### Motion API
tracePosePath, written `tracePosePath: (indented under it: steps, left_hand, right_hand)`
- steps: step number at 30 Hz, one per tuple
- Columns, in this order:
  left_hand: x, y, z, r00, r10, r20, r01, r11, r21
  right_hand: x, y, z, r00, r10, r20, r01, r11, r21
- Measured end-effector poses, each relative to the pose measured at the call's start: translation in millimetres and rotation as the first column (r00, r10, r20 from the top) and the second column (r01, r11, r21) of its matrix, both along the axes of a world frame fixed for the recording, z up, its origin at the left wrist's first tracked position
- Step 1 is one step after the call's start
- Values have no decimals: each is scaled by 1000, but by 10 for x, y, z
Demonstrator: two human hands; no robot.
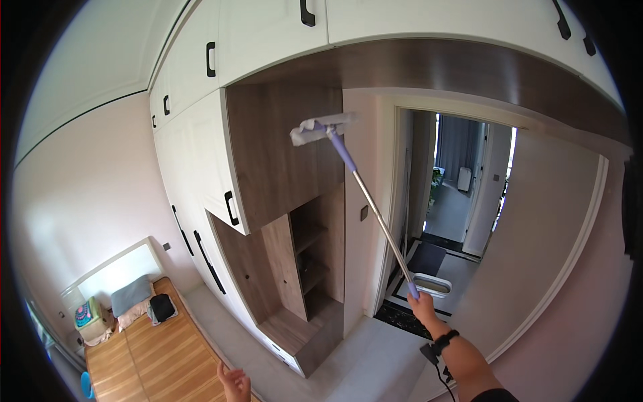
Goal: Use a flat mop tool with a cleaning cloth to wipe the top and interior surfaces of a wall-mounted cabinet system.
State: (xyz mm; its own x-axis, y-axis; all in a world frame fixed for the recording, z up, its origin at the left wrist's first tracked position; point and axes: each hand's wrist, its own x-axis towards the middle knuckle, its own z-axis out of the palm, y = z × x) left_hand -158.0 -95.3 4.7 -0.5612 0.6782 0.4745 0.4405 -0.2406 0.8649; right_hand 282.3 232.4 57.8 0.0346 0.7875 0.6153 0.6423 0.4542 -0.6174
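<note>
My right hand (423, 313) is closed around the lower purple end of a long-handled flat mop (376, 213). Its silver pole slants up and to the left to a purple joint and a whitish pad (326, 127). The pad is raised in front of the brown wood side panel (284, 151) of the tall cabinet; whether it touches I cannot tell. My left hand (234, 383) is low in the view, beside the bed's edge, holding nothing, its fingers loosely bent and apart. A dark band circles my right wrist.
White cabinets (191, 154) with black handles run along the wall and overhead. Open wooden shelves (311, 258) stand below. At right is a doorway with its door (536, 228) swung open and a white-rimmed basin (432, 285) beyond. A bed (151, 348) with pillows (132, 295) lies lower left.
</note>
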Motion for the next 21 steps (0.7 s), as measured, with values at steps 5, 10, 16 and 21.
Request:
tracePosePath:
  steps: [5, 10, 16, 21]
  left_hand:
    - [322, -619, 9, 998, 39, 51, -28, 978, -206]
    - [466, -987, 26, 984, 176, -38, -178, 913, -367]
    - [583, -1200, 114, 973, 226, -35, -223, 904, -365]
    - [587, -1363, -60, 966, 254, -59, -255, 881, -399]
  right_hand:
    - [-213, 913, 201, 997, -76, -20, 76, 997, 3]
    - [-682, 1316, 429, 989, -35, -145, 27, 998, -56]
    - [-902, 1963, 414, 972, -1, -236, 22, 996, 85]
    - [-1217, 2172, 678, 959, 55, -278, -89, 990, -109]
